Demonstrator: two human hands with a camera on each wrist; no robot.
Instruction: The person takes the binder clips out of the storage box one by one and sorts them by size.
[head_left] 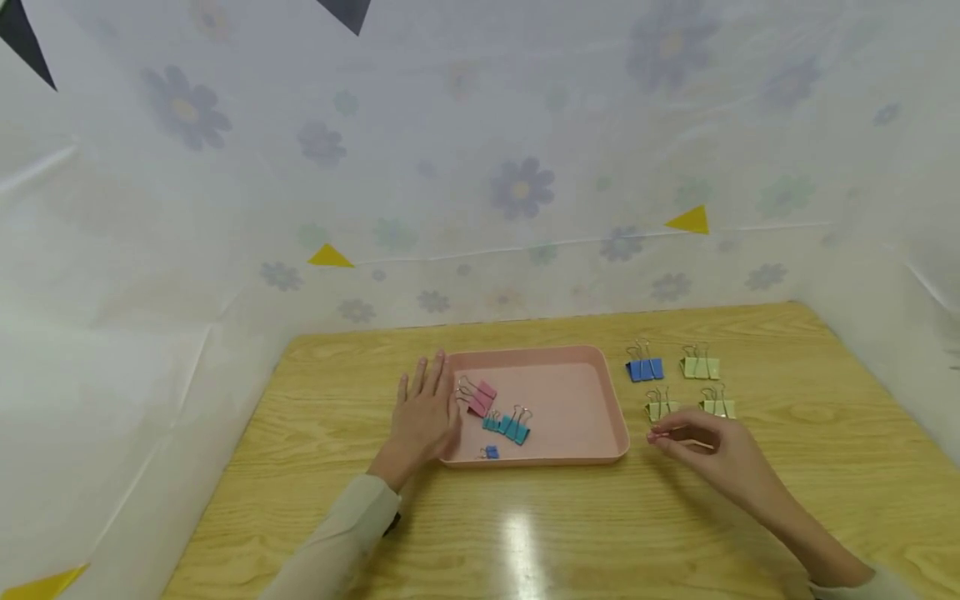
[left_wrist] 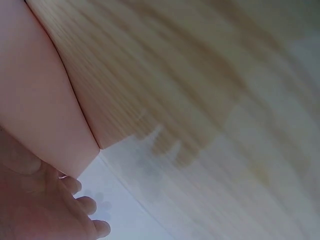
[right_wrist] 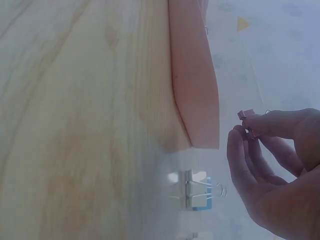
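Observation:
My left hand (head_left: 422, 417) lies with straight fingers against the left side of a pink tray (head_left: 570, 408). Between thumb and fingertips, my right hand (head_left: 708, 446) pinches a small pink binder clip (right_wrist: 246, 114), held above the table just right of the tray. Inside the tray, towards its left side, are a larger pink binder clip (head_left: 482, 399), a teal binder clip (head_left: 515, 430), a smaller teal one (head_left: 491, 424) and a small blue one (head_left: 492, 452). The left wrist view catches the left fingers (left_wrist: 86, 205) beside the tray wall.
Right of the tray stand a blue binder clip (head_left: 646, 369) and three pale green ones, including one at the back (head_left: 702, 368) and one close to my right hand (head_left: 718, 407). A flower-patterned white sheet (head_left: 465, 292) surrounds the wooden table (head_left: 337, 375) at back and sides.

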